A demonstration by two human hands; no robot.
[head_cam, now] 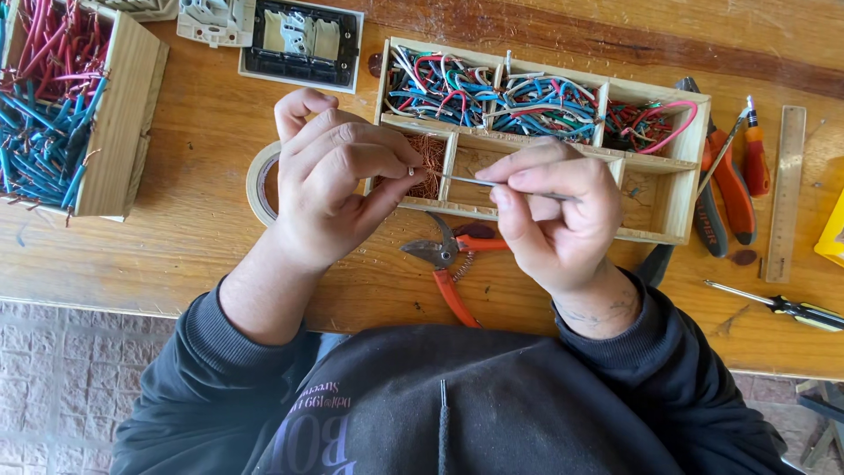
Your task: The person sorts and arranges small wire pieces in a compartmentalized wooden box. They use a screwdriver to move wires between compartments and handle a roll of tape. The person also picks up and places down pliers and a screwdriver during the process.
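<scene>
Yellow box (832, 230) at right table edge, cut off; no labels/screens.

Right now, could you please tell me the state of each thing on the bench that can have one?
Left hand: closed, pinching one end of a thin wire.
Right hand: closed, pinching the wire.
Wire: held straight between both hands.
Divided tray: open, back compartments full of wire pieces, right front one bare.
Wooden box: open, packed with red and blue wires.
Cutters: lying flat, jaws shut.
Pliers: lying flat.
</scene>
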